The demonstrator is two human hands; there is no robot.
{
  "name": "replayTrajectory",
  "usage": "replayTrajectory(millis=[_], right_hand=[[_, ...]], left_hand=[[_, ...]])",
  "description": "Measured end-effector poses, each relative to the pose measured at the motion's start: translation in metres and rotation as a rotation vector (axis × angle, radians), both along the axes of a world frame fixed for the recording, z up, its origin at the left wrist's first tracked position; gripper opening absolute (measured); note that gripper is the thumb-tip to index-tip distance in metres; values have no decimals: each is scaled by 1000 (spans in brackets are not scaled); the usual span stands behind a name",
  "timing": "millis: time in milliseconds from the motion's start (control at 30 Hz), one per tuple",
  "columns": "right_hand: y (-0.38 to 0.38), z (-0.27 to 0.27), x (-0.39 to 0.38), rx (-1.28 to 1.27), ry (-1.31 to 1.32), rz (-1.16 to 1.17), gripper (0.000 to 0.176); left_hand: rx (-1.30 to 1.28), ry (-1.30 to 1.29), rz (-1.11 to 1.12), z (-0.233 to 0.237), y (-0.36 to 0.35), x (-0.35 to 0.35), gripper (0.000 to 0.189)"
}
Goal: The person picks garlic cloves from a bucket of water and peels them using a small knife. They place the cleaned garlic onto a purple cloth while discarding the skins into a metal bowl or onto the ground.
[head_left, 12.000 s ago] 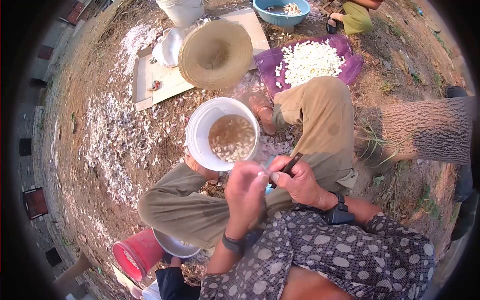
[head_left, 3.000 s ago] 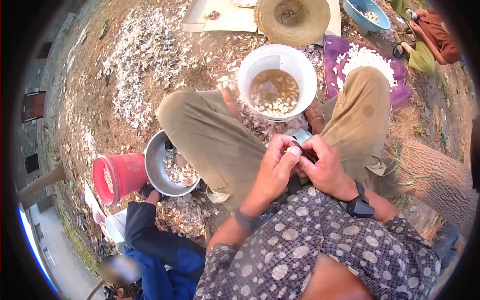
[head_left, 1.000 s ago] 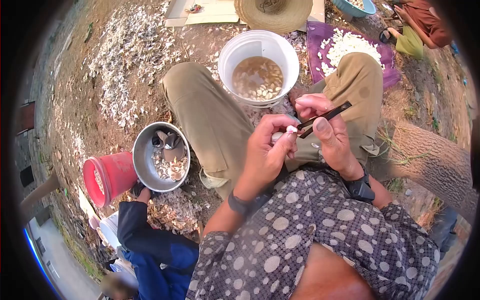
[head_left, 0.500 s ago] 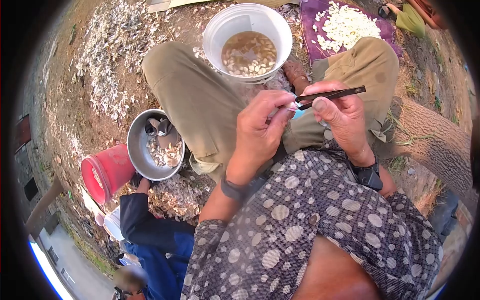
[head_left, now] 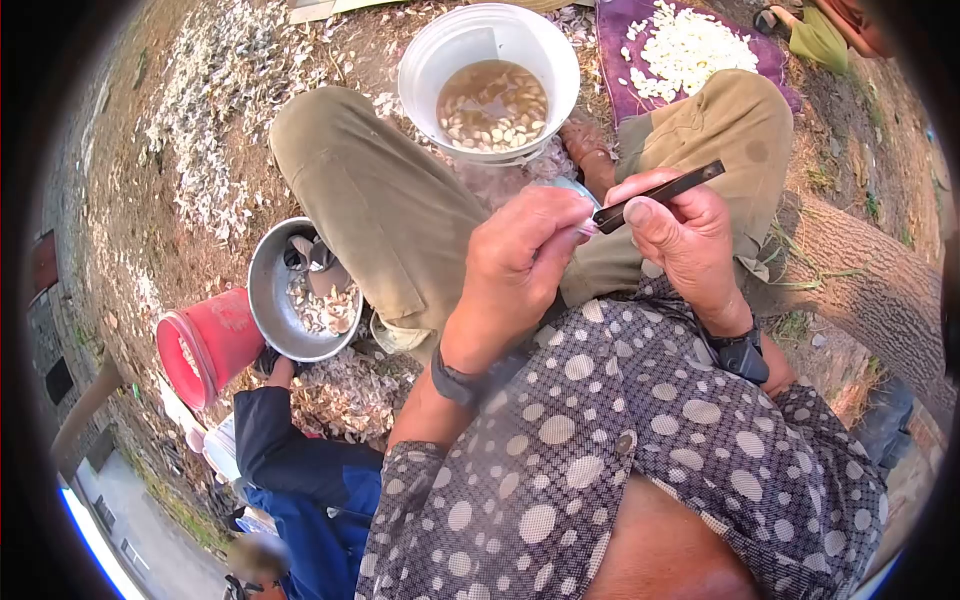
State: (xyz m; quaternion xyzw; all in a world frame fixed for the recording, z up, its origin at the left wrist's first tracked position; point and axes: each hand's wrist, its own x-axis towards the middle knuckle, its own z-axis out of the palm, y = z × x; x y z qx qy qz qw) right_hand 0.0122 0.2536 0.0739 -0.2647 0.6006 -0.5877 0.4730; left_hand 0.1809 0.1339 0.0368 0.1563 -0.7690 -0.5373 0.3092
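Over the lap, in front of the spotted shirt: both hands meet, fingertips nearly touching.

- Left hand point(head_left: 522, 262): fingers curled in, thumb and fingertips pressed together on a pale clove point(head_left: 588, 229). Only a sliver of it shows, the rest is hidden by the fingers. Back of the hand faces the camera, the wrist is bent, and the forearm comes up from lower left with a dark band at the wrist.
- Right hand point(head_left: 682, 238): closed around a dark flat tool point(head_left: 662, 190), with the thumb laid along its underside near the working end and the fingers wrapped over the top. There is a black watch on the wrist.
- Tool axis: slanted from lower left to upper right. The near end sits at the left fingertips, right by the clove. The far end sticks out past the right hand and points toward the right knee.

Surroundings:
- White bucket point(head_left: 418, 62) of cloudy water with cloves, between the knees and beyond the hands.
- Purple cloth point(head_left: 612, 40) heaped with white peeled cloves, beyond the right knee.
- Metal bowl point(head_left: 262, 290) of skins beside the left thigh, with a red bucket point(head_left: 225, 340) touching it.
- Another person's blue sleeve point(head_left: 300, 470) at lower left.
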Motion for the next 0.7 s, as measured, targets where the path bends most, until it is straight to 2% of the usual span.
replayTrajectory(millis=[67,167,367,400,467,567,667,700], right_hand=[[2,-2,-5,26,-144,24,14],[0,-4,-2,25,-222,2,16],[-13,-15,13,-35,-142,-114,19],[-13,-18,13,-34,-181,-112,19],[-12,-26,13,-30,-255,-107,20],[-10,-34,7,-70,-515,-121,23],[-11,-46,-4,-98,-652,-262,25],[-11,-47,-6,-112,-576,-292,25]], left_hand=[[-10,16,-45,-1,0,1,29],[226,-9,-56,-2,11,3,32],[658,25,-33,-9,16,3,30],[847,58,-18,-9,18,1,27],[960,108,18,-9,20,-2,25],[1114,205,27,-11,20,-3,23],[1227,277,43,-13,17,0,24],[1261,296,53,-15,16,1,24]])
